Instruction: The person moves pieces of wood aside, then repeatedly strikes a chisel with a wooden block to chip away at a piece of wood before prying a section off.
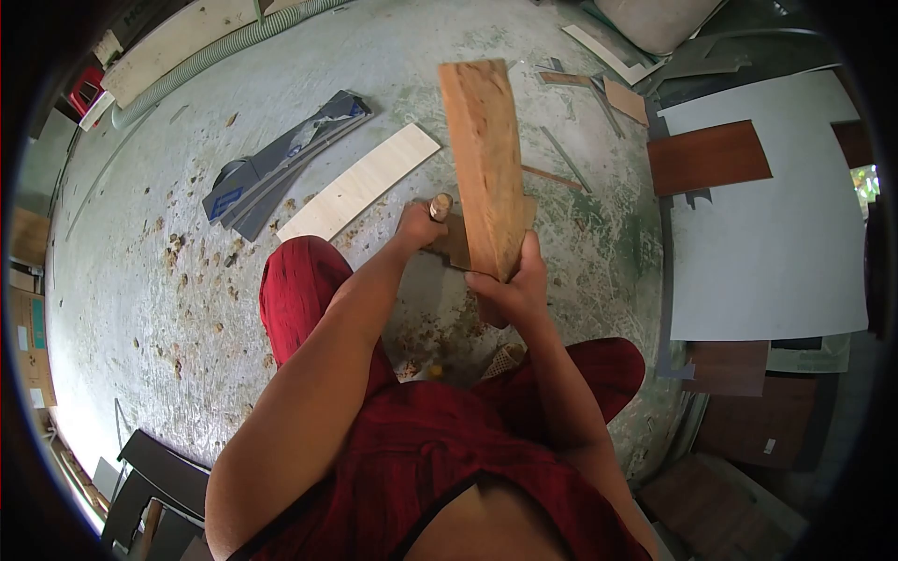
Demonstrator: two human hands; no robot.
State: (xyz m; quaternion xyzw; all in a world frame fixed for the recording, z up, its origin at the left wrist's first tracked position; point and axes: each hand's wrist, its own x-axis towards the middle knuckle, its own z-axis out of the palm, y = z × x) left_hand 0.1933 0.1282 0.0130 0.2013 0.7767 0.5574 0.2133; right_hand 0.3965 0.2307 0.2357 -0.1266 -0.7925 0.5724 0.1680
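Observation:
My right hand [521, 288] is wrapped around the lower end of a long, rough-edged wood block [482, 154], which stands up and tapers toward my grip. Closed beside it, my left hand [418, 227] grips a round wooden handle [441, 206] whose end pokes out above the fist. A flat brownish piece [456, 245] shows between that fist and the block, partly hidden behind the wood; I cannot tell whether it belongs to the handle. Wood chips lie on the floor below, between my knees.
A pale plank [360, 182] and grey strips [285, 164] lie on the floor ahead. To the right, a large light-grey panel [762, 252] carries a reddish-brown board [711, 157]. A ribbed hose [224, 47] runs along the back left. Chips litter the concrete floor [122, 252].

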